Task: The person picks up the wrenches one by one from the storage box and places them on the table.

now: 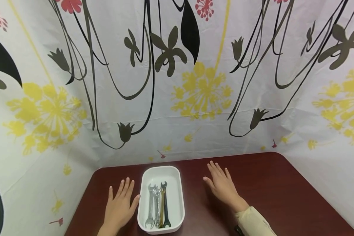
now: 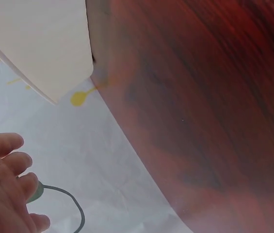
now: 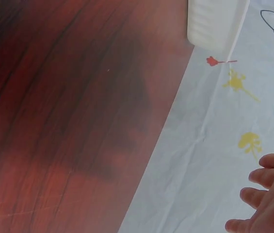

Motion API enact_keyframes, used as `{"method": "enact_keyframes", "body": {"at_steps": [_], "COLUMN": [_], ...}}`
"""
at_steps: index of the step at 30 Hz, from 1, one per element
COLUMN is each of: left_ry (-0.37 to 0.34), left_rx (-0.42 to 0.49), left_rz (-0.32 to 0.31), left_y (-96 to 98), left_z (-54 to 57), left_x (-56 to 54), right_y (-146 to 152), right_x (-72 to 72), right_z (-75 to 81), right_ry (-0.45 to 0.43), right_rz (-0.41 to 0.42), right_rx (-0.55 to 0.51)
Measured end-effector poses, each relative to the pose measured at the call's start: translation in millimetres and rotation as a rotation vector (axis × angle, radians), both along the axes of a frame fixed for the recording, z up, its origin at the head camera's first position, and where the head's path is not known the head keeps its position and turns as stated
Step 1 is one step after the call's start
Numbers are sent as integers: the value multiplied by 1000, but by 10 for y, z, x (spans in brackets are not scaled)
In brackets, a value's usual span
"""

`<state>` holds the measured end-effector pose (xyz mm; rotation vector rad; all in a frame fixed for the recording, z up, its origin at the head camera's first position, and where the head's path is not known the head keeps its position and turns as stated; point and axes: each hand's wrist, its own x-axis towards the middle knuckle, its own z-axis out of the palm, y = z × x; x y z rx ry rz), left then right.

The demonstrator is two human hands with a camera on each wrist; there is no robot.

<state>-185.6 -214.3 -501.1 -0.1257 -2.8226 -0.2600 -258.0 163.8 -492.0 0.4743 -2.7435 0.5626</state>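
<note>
From my end, the left hand (image 1: pixel 118 208), lower left in the head view, has its fingers straight and spread, holding nothing; I can't tell whether its thumb touches the tray (image 1: pixel 175 196). That sits bottom centre on the table (image 1: pixel 268 190), the wrenches (image 1: pixel 162 208) lengthwise inside, probably because its long shape suits them. Right of it, well apart, the right hand (image 1: pixel 222 186) is straight-fingered and empty. Behind, a sheet (image 1: pixel 165 108) hangs, perhaps screening the background.
</note>
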Motion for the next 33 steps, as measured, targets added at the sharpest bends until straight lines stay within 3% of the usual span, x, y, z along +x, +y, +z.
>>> {"method": "enact_keyframes", "body": {"at_steps": [7,18,33], "left_ry": [24,5,-50], "left_rx": [-22,2,50], "left_rz": [-3,-17,3], "left_y": [-14,2,68], "left_z": [9,-74,-150], "left_x": [-44,-31,68], "right_y": [-153,-410,-718], "right_x": [-62,-108,-78], "right_z": [61,160,51], "right_ry": [-13,-31,-15], "right_rz": [36,91,134], "right_rx": [4,-1,45]}}
